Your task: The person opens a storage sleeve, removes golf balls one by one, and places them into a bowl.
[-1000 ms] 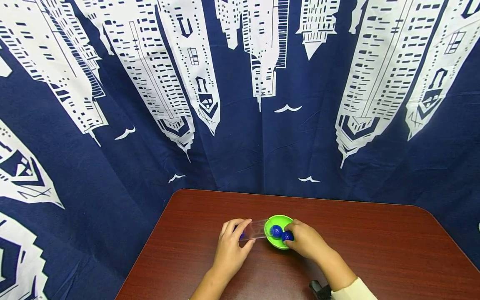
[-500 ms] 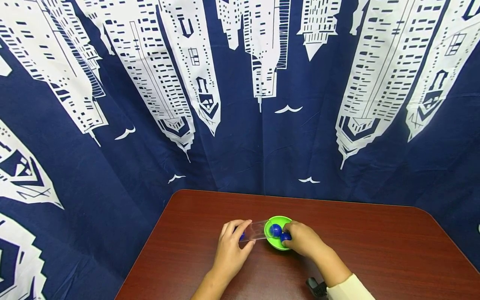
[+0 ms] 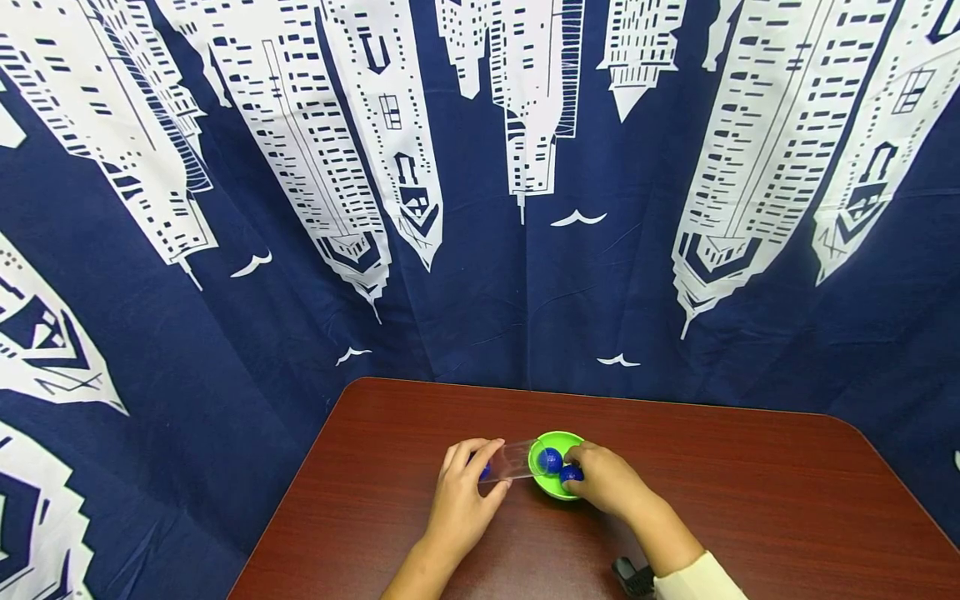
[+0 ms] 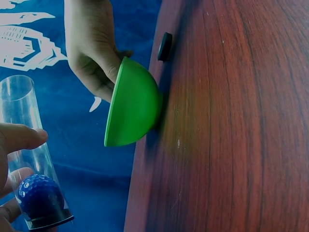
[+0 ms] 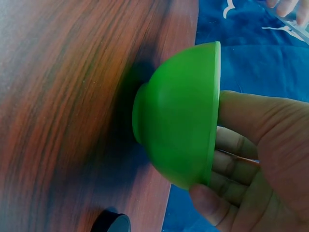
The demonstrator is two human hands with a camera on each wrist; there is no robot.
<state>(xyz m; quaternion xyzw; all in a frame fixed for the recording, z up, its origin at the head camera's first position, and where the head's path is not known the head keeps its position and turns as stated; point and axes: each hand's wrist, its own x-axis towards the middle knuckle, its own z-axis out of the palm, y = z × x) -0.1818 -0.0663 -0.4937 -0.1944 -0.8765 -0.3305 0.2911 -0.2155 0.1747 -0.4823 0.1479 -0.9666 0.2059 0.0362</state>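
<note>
My left hand grips a clear tube, its open end tilted over the left rim of a green bowl. A blue dimpled golf ball sits at the tube's dark-rimmed far end in the left wrist view. Two blue golf balls show in the bowl. One golf ball lies beyond the tube's mouth, while my right hand pinches the other golf ball between thumb and fingers. In the right wrist view the bowl's wall hides the fingertips.
The bowl stands on a brown wooden table. A small black disc-like cap lies on the table near the bowl. Behind the table hangs a dark blue cloth printed with white buildings. A black device sits at the right cuff.
My right hand has shifted slightly left with the golf ball at its fingers. The left hand and the tube stay nearly where they were.
</note>
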